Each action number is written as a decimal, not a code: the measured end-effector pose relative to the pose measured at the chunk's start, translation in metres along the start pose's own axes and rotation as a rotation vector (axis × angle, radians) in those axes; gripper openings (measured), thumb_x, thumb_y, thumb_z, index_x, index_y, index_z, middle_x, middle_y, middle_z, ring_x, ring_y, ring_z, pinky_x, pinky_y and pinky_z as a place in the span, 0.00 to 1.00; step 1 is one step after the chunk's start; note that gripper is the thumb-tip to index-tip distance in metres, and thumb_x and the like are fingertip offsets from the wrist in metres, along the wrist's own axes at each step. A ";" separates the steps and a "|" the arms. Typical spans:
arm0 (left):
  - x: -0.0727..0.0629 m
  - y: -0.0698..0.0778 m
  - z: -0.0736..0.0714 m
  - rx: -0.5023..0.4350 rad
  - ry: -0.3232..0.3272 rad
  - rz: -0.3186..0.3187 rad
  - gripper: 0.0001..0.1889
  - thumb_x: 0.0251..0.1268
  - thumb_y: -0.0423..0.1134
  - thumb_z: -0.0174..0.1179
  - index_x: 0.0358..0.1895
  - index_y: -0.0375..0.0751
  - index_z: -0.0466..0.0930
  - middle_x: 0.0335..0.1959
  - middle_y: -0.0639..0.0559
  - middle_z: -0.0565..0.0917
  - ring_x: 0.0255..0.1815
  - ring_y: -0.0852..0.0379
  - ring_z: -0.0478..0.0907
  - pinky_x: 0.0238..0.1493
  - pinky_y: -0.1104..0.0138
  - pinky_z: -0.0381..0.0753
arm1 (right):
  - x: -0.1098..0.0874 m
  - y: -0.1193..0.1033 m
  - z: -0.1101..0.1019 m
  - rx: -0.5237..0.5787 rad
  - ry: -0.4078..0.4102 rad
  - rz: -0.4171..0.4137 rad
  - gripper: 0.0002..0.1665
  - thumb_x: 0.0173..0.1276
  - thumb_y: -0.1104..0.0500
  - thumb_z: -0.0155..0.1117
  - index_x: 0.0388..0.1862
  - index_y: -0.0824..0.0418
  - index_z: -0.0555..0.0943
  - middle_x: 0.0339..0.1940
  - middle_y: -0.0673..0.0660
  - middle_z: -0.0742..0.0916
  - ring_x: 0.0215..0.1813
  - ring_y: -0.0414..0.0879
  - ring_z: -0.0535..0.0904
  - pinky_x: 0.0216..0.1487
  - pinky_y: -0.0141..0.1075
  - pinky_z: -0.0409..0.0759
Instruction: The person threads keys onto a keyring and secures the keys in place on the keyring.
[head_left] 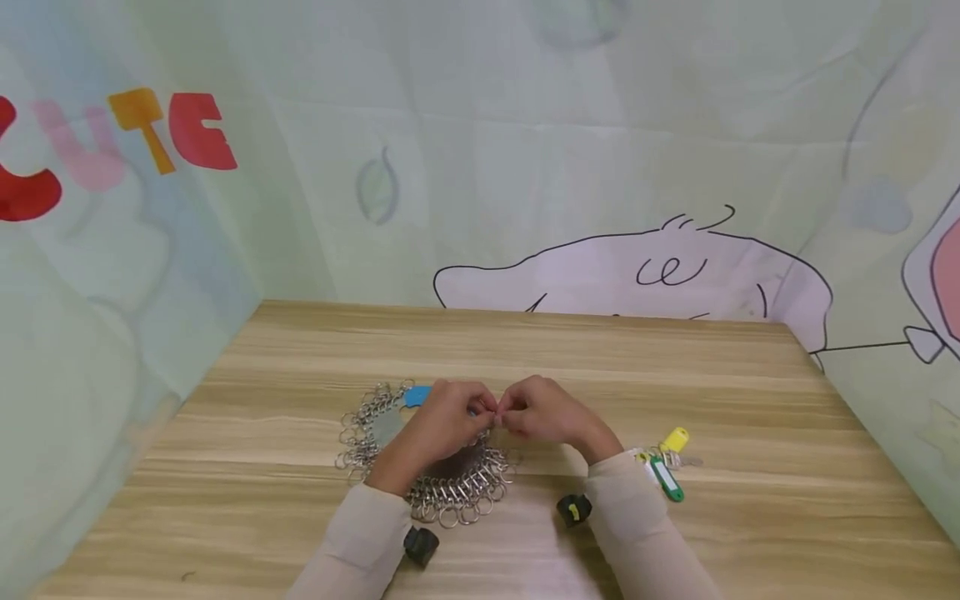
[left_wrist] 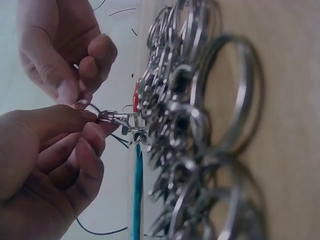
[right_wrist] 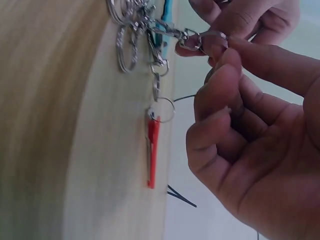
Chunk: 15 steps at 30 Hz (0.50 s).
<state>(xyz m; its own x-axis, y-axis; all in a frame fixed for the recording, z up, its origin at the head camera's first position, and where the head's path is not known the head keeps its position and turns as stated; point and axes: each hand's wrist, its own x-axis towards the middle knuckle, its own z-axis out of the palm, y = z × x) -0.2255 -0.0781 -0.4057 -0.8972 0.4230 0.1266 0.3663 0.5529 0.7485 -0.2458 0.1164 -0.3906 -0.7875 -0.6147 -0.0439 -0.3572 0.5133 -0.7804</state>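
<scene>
Over a round cluster of metal key rings with swivel links (head_left: 461,492), my left hand (head_left: 456,412) and right hand (head_left: 546,410) meet fingertip to fingertip. Between them is one key ring (right_wrist: 216,34), still linked to the cluster by its swivel. In the left wrist view, the thumb and forefinger of my left hand (left_wrist: 55,165) pinch this ring near its swivel. My right hand (right_wrist: 255,125) pinches the ring's outer side; its fingertips partly cover it. A red key tag (right_wrist: 153,155) on a small ring lies beside the cluster in the right wrist view.
A blue tag (head_left: 416,396) lies at the cluster's far side. Right of my right forearm are a yellow key tag (head_left: 677,439) and a green one (head_left: 666,480) with small rings. A small dark curved bit (head_left: 188,576) lies at the table's near left. A printed cloth (head_left: 480,167) hangs behind.
</scene>
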 end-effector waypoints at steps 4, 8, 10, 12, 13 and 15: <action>-0.002 -0.003 -0.005 -0.128 -0.082 -0.052 0.08 0.65 0.26 0.61 0.45 0.35 0.84 0.35 0.49 0.86 0.25 0.56 0.81 0.26 0.64 0.81 | 0.000 0.002 0.002 0.089 -0.005 0.044 0.08 0.68 0.68 0.58 0.33 0.68 0.84 0.18 0.51 0.80 0.21 0.40 0.71 0.26 0.33 0.70; -0.003 -0.006 -0.009 -0.240 -0.136 -0.098 0.12 0.64 0.29 0.64 0.50 0.35 0.83 0.40 0.48 0.86 0.33 0.50 0.84 0.33 0.62 0.83 | -0.001 0.003 0.003 0.152 -0.008 0.073 0.09 0.68 0.68 0.55 0.34 0.70 0.83 0.19 0.54 0.80 0.22 0.43 0.73 0.26 0.33 0.70; -0.003 -0.007 -0.008 -0.257 -0.137 -0.102 0.11 0.64 0.29 0.66 0.49 0.35 0.83 0.40 0.47 0.87 0.34 0.48 0.84 0.34 0.62 0.83 | -0.001 0.003 0.003 0.172 -0.012 0.075 0.10 0.69 0.69 0.55 0.35 0.71 0.83 0.19 0.55 0.80 0.22 0.44 0.73 0.26 0.33 0.70; -0.002 -0.007 -0.008 -0.261 -0.128 -0.105 0.10 0.64 0.28 0.65 0.48 0.34 0.83 0.39 0.47 0.87 0.34 0.47 0.85 0.34 0.62 0.84 | -0.001 0.002 0.004 0.183 -0.019 0.075 0.10 0.70 0.69 0.54 0.36 0.72 0.83 0.19 0.55 0.80 0.23 0.44 0.73 0.26 0.33 0.70; -0.002 -0.007 -0.007 -0.258 -0.124 -0.109 0.09 0.64 0.28 0.65 0.47 0.33 0.83 0.39 0.47 0.87 0.34 0.47 0.84 0.33 0.62 0.83 | -0.001 0.002 0.004 0.188 -0.021 0.076 0.10 0.70 0.69 0.54 0.37 0.72 0.83 0.19 0.55 0.80 0.23 0.44 0.73 0.25 0.34 0.70; -0.002 -0.007 -0.007 -0.252 -0.117 -0.114 0.09 0.64 0.27 0.65 0.46 0.33 0.83 0.38 0.47 0.87 0.34 0.47 0.85 0.33 0.62 0.83 | -0.001 0.001 0.003 0.193 -0.025 0.073 0.10 0.70 0.69 0.54 0.37 0.73 0.83 0.19 0.55 0.79 0.23 0.44 0.72 0.25 0.33 0.69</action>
<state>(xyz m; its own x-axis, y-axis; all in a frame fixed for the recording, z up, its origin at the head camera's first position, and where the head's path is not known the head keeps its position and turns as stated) -0.2284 -0.0876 -0.4067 -0.8891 0.4565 -0.0326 0.1790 0.4123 0.8933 -0.2439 0.1153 -0.3936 -0.7946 -0.5955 -0.1184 -0.1943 0.4341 -0.8797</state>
